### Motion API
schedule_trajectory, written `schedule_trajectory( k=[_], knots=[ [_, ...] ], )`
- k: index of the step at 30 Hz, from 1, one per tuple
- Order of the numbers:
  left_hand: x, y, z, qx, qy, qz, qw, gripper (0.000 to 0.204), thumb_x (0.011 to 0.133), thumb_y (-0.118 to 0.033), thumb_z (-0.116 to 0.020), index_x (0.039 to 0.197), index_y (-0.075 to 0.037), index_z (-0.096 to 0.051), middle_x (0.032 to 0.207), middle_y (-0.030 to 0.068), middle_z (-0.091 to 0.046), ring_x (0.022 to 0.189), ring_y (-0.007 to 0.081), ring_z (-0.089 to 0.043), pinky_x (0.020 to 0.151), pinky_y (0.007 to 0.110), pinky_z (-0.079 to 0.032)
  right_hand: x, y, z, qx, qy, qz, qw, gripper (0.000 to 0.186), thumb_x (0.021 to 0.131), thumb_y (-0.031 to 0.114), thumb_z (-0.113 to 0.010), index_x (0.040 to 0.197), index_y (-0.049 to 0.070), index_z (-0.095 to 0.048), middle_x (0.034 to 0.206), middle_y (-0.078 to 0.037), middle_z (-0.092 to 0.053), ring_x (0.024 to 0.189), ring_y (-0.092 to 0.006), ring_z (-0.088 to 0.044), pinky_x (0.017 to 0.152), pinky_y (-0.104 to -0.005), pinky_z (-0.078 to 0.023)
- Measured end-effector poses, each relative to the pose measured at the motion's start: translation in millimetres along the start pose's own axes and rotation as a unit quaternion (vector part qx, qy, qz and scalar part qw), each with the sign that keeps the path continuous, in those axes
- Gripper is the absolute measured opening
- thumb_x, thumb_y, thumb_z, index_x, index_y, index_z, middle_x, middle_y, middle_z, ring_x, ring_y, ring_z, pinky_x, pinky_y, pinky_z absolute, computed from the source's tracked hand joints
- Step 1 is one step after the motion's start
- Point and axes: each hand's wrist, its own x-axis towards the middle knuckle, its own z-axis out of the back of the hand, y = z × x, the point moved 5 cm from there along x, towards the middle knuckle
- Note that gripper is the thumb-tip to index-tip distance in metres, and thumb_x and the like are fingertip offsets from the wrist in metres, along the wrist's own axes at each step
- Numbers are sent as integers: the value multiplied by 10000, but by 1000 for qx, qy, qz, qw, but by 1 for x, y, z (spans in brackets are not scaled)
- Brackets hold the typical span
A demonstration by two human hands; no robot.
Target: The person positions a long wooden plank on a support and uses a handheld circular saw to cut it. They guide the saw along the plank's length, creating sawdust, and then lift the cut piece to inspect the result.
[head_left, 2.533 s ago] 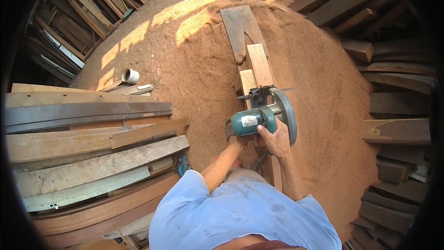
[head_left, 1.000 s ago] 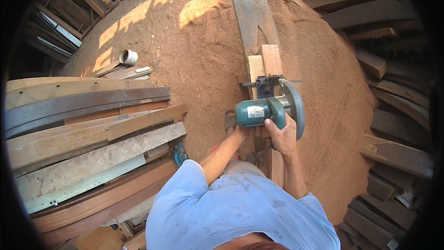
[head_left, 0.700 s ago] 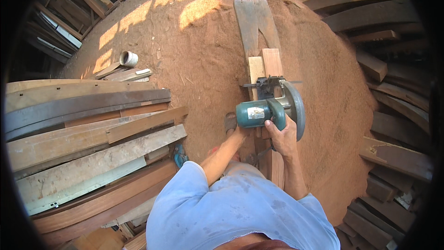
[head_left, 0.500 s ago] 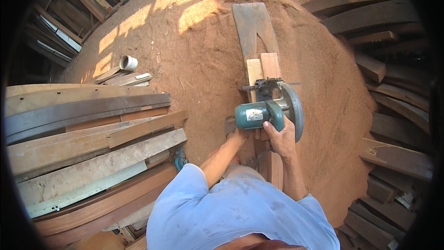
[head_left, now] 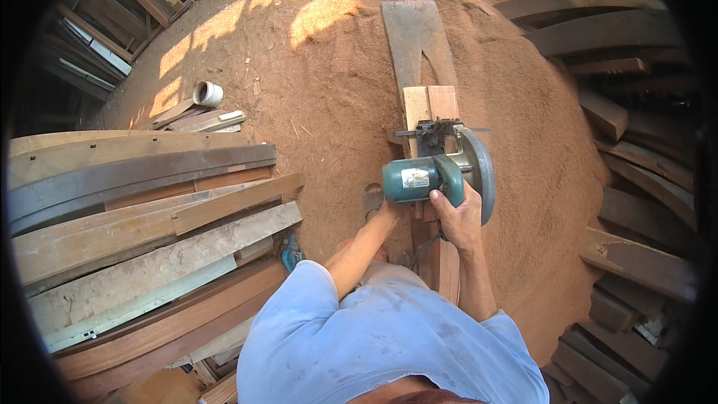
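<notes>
A teal circular saw (head_left: 407, 179) with a grey round blade guard (head_left: 481, 172) rests on a reddish wood piece (head_left: 443, 102). A paler strip (head_left: 416, 108) lies alongside that piece on its left. My right hand (head_left: 460, 218) is closed around the saw's rear handle, thumb on top. My left hand (head_left: 392, 209) reaches under the left end of the motor; its fingers are hidden there. Beneath the far ends of the pieces lies a weathered grey board (head_left: 413, 26) with a V-shaped notch. The blade itself is out of sight under the guard.
Sawdust (head_left: 538, 179) covers the ground around the work. Stacked planks (head_left: 149, 262) fill the left side, with another teal tool (head_left: 291, 254) by their ends. Curved timbers (head_left: 598, 30) are piled on the right. A white bucket (head_left: 208, 94) lies tipped at the far left.
The saw has slid slightly away from me along the wood, both arms going with it. The right hand keeps its hold on the handle. The view has shifted a little.
</notes>
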Motion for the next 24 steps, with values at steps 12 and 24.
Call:
schedule_trajectory(
  k=[12,24],
  knots=[
    [14,-18,-1,-14,-4,30,999,238,961,-143,-719,1194,-110,-687,1102,34,-705,972,157,-688,789,322,-601,17,9,-5,29,7,15,999,309,942,247,-742,1093,-16,-678,770,-29,-667,652,-98,-613,583,-276,-500],
    [41,-11,-5,15,125,-6,992,226,977,-147,-697,1200,-114,-686,1098,29,-702,964,151,-682,783,323,-599,19,3,2,7,-12,34,999,361,921,227,-749,1173,-25,-690,996,-127,-757,926,-210,-709,858,-377,-559]
  ],
)
